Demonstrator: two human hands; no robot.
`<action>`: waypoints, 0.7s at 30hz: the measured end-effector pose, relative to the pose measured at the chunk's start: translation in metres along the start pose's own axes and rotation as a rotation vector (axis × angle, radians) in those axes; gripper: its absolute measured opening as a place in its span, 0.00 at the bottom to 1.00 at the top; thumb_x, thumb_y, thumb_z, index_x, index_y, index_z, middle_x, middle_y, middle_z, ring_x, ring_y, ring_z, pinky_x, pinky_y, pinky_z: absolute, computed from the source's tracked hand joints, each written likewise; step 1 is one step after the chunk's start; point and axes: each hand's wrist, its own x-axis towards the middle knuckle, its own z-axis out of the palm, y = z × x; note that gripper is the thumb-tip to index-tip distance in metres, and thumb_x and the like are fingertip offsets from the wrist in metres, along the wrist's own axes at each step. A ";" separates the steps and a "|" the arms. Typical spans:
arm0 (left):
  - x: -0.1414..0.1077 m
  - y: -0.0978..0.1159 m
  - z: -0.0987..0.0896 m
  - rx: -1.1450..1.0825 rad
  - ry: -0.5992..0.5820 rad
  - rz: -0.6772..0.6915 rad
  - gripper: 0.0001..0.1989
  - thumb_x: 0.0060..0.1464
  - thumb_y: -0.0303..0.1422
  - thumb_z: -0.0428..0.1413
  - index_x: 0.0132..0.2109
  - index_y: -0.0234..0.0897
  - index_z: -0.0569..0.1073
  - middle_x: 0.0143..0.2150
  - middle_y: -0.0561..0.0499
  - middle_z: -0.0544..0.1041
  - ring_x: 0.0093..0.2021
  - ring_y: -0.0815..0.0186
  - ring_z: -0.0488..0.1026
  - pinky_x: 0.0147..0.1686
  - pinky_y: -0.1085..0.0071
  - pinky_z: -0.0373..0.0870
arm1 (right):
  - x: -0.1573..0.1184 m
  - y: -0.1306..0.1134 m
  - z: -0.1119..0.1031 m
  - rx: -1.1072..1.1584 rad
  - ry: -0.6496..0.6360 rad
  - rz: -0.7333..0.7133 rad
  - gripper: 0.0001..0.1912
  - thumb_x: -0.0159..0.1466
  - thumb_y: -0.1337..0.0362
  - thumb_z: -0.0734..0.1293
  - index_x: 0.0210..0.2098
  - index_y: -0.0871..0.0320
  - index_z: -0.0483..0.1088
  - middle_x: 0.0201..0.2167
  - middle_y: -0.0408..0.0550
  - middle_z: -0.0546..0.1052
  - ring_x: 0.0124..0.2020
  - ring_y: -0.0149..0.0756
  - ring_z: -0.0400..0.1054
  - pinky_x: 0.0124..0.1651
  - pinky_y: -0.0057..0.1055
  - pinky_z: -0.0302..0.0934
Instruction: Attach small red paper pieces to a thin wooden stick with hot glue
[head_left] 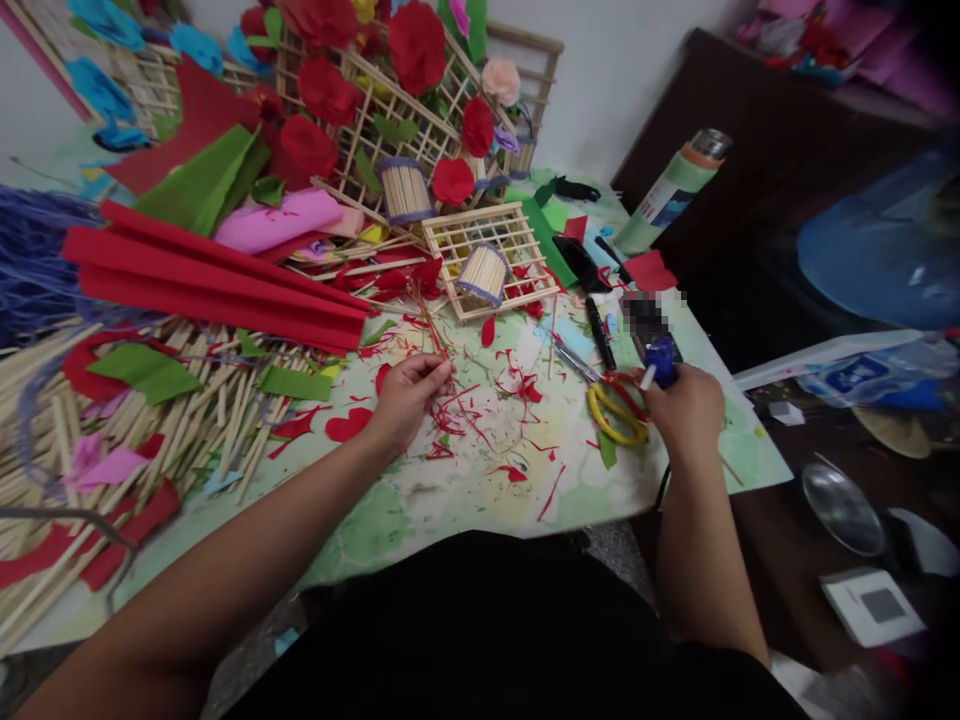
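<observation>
My left hand (409, 402) is closed in a pinch over the middle of the table; thin reddish stems (431, 325) rise just beyond its fingertips, and what the fingers pinch is too small to make out. On the right, my right hand (686, 408) is wrapped round a dark blue tool (661, 360) with a short white tip pointing left. Scissors with yellow and red handles (616, 414) lie beside that hand, and a black pen (600, 333) rests above them. Red paper scraps (525, 385) are scattered between my hands.
Folded red paper (217, 285) and a pile of thin wooden sticks (202, 395) cover the left side. Stick lattices (491, 255) with paper flowers (416, 45) stand at the back. A green bottle (667, 200) stands at the back right, beside a dark cabinet.
</observation>
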 end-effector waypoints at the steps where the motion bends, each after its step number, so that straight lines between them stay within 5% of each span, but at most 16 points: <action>1: 0.000 0.000 0.000 -0.006 0.005 -0.005 0.08 0.41 0.32 0.65 0.29 0.34 0.75 0.24 0.55 0.72 0.21 0.77 0.64 0.25 0.78 0.62 | 0.004 0.004 0.005 -0.014 -0.052 -0.003 0.21 0.56 0.46 0.62 0.24 0.60 0.68 0.23 0.54 0.71 0.27 0.42 0.63 0.30 0.35 0.50; 5: 0.001 0.001 0.000 -0.017 0.037 -0.002 0.08 0.40 0.32 0.65 0.29 0.34 0.75 0.24 0.55 0.72 0.22 0.76 0.64 0.24 0.78 0.61 | 0.011 0.015 0.011 -0.043 -0.227 -0.092 0.22 0.55 0.46 0.64 0.27 0.60 0.71 0.25 0.56 0.74 0.29 0.44 0.65 0.31 0.36 0.52; 9: 0.001 0.003 0.002 -0.028 0.053 0.007 0.08 0.40 0.30 0.65 0.30 0.34 0.74 0.25 0.55 0.72 0.22 0.77 0.64 0.24 0.79 0.61 | 0.004 0.003 -0.009 -0.086 -0.104 -0.174 0.25 0.53 0.50 0.69 0.40 0.65 0.72 0.37 0.64 0.75 0.40 0.51 0.66 0.41 0.41 0.56; 13: 0.000 0.004 0.002 -0.026 0.034 0.005 0.09 0.40 0.29 0.64 0.30 0.33 0.73 0.25 0.55 0.72 0.22 0.77 0.64 0.24 0.79 0.61 | -0.025 -0.065 -0.034 0.185 -0.009 -0.277 0.15 0.60 0.56 0.65 0.39 0.61 0.72 0.37 0.57 0.75 0.41 0.46 0.65 0.45 0.41 0.55; 18: -0.001 0.006 0.001 -0.034 0.004 -0.008 0.08 0.41 0.29 0.63 0.30 0.33 0.72 0.23 0.56 0.70 0.21 0.77 0.63 0.23 0.79 0.60 | -0.072 -0.165 -0.029 0.432 -0.443 -0.681 0.11 0.62 0.59 0.63 0.32 0.59 0.73 0.30 0.51 0.74 0.36 0.39 0.65 0.43 0.34 0.55; 21: -0.002 0.007 0.001 -0.047 0.002 -0.016 0.08 0.41 0.29 0.63 0.30 0.33 0.71 0.23 0.57 0.70 0.21 0.77 0.63 0.23 0.80 0.59 | -0.082 -0.186 -0.018 0.379 -0.464 -0.668 0.10 0.63 0.62 0.62 0.30 0.60 0.71 0.31 0.52 0.74 0.37 0.41 0.65 0.41 0.34 0.54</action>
